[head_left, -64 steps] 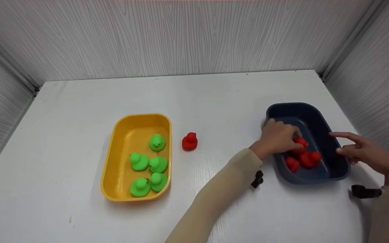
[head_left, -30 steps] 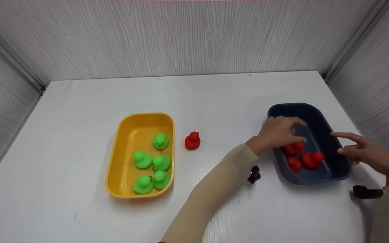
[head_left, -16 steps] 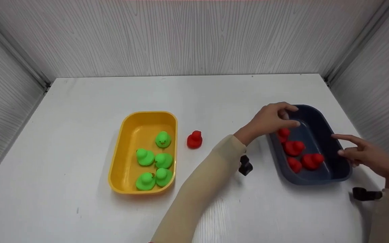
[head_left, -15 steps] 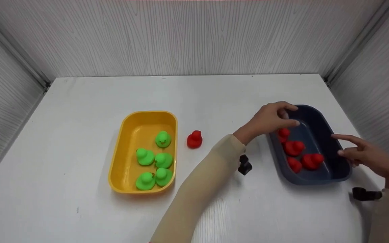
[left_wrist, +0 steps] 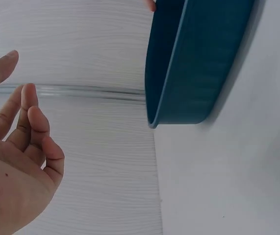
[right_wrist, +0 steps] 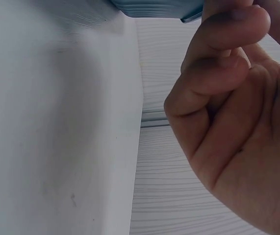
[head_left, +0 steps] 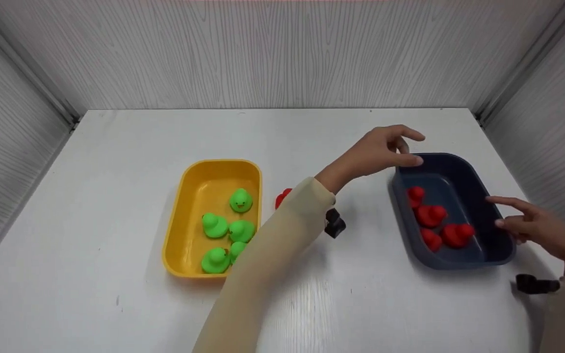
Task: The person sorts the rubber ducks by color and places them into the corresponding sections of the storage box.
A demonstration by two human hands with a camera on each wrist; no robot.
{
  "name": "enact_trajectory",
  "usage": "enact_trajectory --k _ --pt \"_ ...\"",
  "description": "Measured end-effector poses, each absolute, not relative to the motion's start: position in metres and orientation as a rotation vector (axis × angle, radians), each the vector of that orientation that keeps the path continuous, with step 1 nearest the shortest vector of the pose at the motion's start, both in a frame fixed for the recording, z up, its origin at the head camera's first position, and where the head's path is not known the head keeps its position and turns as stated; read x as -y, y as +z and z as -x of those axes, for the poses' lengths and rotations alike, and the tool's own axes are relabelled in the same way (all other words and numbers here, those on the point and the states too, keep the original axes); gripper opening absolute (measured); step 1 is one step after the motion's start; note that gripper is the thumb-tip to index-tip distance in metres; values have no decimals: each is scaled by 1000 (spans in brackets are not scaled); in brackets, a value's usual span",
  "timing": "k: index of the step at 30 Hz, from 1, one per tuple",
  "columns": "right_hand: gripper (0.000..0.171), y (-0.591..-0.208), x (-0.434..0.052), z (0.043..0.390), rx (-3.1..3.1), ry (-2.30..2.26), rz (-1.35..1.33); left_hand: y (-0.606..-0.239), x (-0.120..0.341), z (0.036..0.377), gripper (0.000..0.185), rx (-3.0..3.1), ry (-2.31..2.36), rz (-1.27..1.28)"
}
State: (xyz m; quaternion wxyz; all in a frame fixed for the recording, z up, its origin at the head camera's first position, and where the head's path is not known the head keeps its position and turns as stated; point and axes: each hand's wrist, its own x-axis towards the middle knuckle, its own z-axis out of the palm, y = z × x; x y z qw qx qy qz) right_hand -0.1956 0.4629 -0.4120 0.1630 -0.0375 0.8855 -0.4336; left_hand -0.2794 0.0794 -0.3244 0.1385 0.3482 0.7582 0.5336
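My left hand [head_left: 378,152] is raised by the far left corner of a navy blue plastic tub [head_left: 432,260], holding nothing, thumb and index finger spread apart. In the left wrist view its palm shows bare, away from the tub wall. Several red rubber ducks [head_left: 458,235] sit along the left side inside the tub. At the tub's right rim is my right hand [head_left: 542,228], index finger stretched out and thumb tip against the rim. Its lower fingers are bent outside the tub. A red rubber duck [head_left: 282,197] on the table is partly hidden behind my left sleeve.
A yellow tub [head_left: 179,215] with several green rubber ducks [head_left: 215,261] stands left of the middle; my left sleeve [head_left: 263,264] covers its near right corner. Pale wood-grain panels [head_left: 272,54] close in the white table [head_left: 115,147] at the back and sides.
My left hand has let go of a red duck in the navy tub, then lifted out and moved left and back. Its sleeve now covers part of the table duck. My right hand stays at the rim.
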Motion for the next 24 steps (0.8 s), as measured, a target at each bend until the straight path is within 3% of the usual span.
enact_trajectory --k 15,24 --pt "43 -412 -462 196 -2535 -1236 103 -333 -13 274 37 -2196 1571 -1006" --pt "44 -413 -462 196 -2521 -1263 127 -342 35 276 34 -2291 1460 -865"
